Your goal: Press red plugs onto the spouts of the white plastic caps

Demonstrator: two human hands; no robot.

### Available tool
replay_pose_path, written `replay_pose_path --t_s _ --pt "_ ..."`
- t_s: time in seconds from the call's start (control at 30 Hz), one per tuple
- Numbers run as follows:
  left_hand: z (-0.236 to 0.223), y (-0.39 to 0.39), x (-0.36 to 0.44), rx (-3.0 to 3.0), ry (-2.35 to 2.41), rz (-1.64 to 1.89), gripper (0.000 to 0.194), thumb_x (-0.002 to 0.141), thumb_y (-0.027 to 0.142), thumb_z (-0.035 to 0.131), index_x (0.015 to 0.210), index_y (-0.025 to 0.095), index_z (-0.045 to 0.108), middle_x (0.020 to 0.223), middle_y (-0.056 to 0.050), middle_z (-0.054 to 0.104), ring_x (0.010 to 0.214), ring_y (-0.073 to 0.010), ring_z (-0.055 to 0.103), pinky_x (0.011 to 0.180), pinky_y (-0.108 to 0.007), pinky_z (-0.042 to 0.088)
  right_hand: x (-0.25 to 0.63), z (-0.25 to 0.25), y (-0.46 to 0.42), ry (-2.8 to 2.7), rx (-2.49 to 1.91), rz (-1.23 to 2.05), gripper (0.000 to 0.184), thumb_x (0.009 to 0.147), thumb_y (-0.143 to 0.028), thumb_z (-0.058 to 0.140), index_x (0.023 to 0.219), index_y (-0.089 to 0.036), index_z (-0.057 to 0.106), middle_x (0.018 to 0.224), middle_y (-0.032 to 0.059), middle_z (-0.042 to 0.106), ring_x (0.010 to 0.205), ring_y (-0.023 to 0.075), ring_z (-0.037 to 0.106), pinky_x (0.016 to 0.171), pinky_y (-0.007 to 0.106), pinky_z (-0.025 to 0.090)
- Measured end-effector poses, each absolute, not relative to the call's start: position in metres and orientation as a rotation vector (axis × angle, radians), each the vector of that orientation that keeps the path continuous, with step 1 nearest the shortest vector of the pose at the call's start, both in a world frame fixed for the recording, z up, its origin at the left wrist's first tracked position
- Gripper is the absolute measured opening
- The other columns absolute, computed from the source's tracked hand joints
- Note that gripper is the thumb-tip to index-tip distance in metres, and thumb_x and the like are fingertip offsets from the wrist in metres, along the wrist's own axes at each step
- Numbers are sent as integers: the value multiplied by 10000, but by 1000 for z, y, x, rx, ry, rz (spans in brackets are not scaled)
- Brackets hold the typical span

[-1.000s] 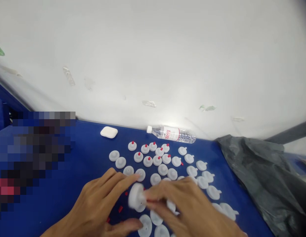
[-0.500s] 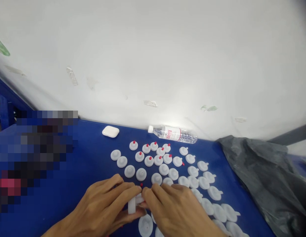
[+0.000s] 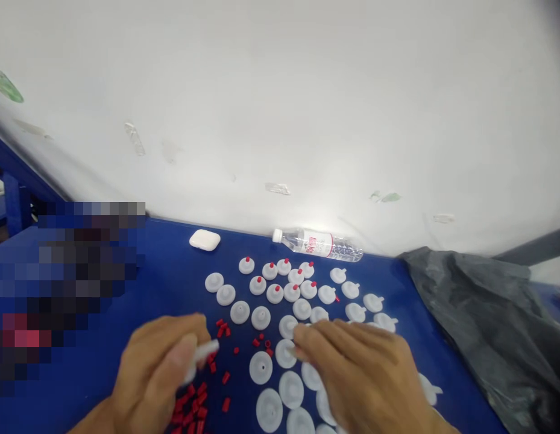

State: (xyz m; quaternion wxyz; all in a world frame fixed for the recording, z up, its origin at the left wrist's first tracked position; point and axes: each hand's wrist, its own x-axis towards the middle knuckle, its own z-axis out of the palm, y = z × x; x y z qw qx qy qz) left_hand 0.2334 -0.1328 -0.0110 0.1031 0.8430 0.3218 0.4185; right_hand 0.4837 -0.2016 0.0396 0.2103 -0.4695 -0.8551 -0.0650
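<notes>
On the blue desk (image 3: 171,283) the white plastic discs (image 3: 280,361) lie flat in loose rows, fanning from about 11 o'clock round to 3 o'clock of the hands, a layout that seems meant to keep each one within easy reach. The row farthest away, at 12 o'clock, is made of capped discs (image 3: 280,280) that carry a small red cap on their centre post, while the nearer ones show bare posts, so the finished and unfinished pieces look to be kept apart by row. Loose red caps (image 3: 193,405) sit in a small heap at 6 o'clock beside the left hand (image 3: 157,367), with a few scattered at about 1 o'clock of it, close enough to be picked singly. The left hand is lifted a little off the desk, its fingers (image 3: 184,352) curled nearly closed, thumb pressed against one held disc (image 3: 202,354) gripped by its edge, tilted on its side. The right hand (image 3: 361,374) rests palm down over the nearer discs, its fingers (image 3: 316,337) loosely extended and only slightly spread, the tips touching a disc at 9 o'clock of it; whether it grips anything underneath I cannot tell. Farther off at 12 o'clock lie a water bottle (image 3: 318,244) on its side and a small white case (image 3: 204,240); a dark plastic bag (image 3: 483,325) spreads at 3 o'clock.
</notes>
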Motion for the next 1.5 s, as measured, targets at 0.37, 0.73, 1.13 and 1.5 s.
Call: replay_pose_path --t_s 0.37,0.73,1.13,1.5 --pt "-7 -127 240 2356 1003 1277 94 1025 282 561 1098 246 608 858 14 665 690 -168 620 638 -309 493 466 13 -195 -2460 -1145 -84 111 1054 -282 675 1152 -230 686 907 -66 725 619 102 673 404 314 422" --pt "-20 -129 247 2593 580 1197 247 1020 422 711 1138 211 662 916 -27 796 803 -186 708 674 -293 604 472 31 -198 -2489 -1260 -93 59 1053 -280 667 1000 -265 644 906 -62 740 766 138 732 484 344 438" --pt "-20 -134 235 2487 728 1208 265 1029 255 487 1243 212 638 1027 -82 731 919 -253 673 731 -380 579 566 51 -149 -2091 -1984 -425 347 1131 -394 427 899 -248 641 820 23 699 587 190 625 497 323 344" --pt "-15 -133 239 2550 733 1207 254 992 144 499 1197 201 639 1000 -50 723 920 -211 648 749 -332 561 580 15 -130 -2212 -2152 -225 334 1126 -401 485 904 -239 676 831 35 726 661 221 678 565 334 352"
